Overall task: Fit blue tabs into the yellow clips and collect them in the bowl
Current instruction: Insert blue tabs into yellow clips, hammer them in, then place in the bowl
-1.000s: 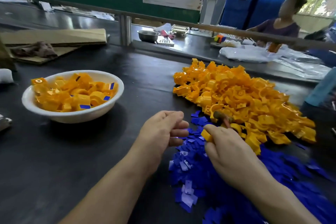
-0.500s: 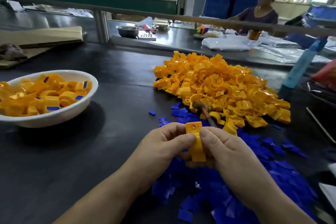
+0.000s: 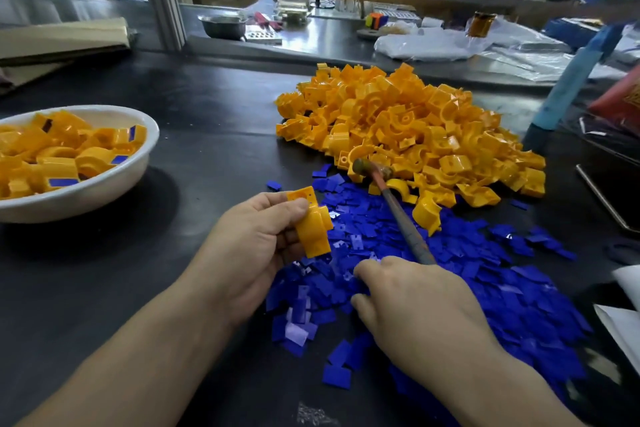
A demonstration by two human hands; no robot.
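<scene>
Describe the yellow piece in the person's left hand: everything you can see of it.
The yellow clip looks like glossy orange-yellow moulded plastic: a flat end with small holes on top, a curved saddle in the middle, another flat end below. It stands roughly upright, its upper part pinched between thumb and fingers of the left hand, over the edge of the blue tabs. No blue tab shows in it.

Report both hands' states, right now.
Left hand: holding a yellow clip.
Right hand: down in the blue tabs; grip cannot be told.
</scene>
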